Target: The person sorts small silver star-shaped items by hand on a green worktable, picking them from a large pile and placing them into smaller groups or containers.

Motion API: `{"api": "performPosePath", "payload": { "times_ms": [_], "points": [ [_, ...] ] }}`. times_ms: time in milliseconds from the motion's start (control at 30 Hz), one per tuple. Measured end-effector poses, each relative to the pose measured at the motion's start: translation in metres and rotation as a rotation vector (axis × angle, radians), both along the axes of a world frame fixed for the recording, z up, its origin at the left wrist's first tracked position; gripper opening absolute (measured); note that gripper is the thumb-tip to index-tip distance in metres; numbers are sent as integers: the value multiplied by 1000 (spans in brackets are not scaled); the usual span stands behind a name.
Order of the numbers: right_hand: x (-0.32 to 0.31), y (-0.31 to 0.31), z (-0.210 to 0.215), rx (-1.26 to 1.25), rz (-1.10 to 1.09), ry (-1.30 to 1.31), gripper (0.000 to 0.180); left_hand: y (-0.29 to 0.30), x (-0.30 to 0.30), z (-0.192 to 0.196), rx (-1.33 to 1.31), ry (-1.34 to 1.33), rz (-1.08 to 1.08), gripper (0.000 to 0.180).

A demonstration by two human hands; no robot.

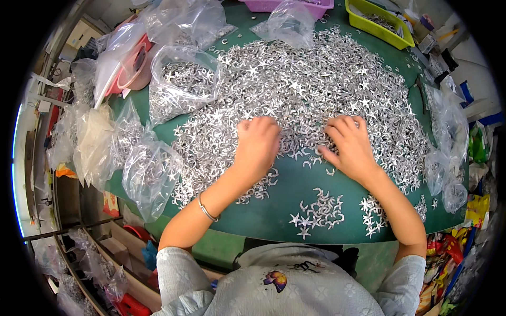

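Observation:
A wide heap of small silvery metal pieces (316,79), many crescent-shaped and some star-shaped, covers much of the green table. At the heap's near edge, my left hand (258,143) is closed, its fingers curled down among the pieces. Slightly blurred, its fingertips hide whatever they may grip. My right hand (350,146) rests on the heap to the right, fingers bent and apart from the thumb, with no piece visibly held. Nearer to me lies a small group of mostly crescents (324,209), with a few stars at its left. A group of stars (370,213) lies by my right forearm.
Clear plastic bags (184,87) of metal pieces stand at the left, near a pink basin (134,66). A purple tray (263,6) and a yellow-green tray (380,29) sit at the far edge. More plastic bags (445,142) line the right edge. Bare green tabletop (247,218) shows in front.

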State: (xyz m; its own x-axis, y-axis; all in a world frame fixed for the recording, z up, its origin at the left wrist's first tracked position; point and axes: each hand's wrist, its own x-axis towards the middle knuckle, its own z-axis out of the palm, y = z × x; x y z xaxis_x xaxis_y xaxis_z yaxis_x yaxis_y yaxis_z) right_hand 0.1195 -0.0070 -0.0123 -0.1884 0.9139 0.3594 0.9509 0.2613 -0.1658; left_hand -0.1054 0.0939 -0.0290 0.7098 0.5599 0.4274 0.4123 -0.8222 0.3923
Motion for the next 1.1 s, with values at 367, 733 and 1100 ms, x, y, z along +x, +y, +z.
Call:
{"api": "performPosePath", "payload": {
  "times_ms": [367, 733, 1100],
  "points": [
    [-21, 6, 3, 39, 74, 208, 19, -15, 11, 1, -103, -49, -26, 26],
    [3, 6, -8, 58, -26, 190, 9, -11, 24, -4, -145, -93, -10, 16],
    [-32, 4, -5, 16, 42, 244, 11, -7, 7, 6, -78, -170, 217, 20]
  ]
}}
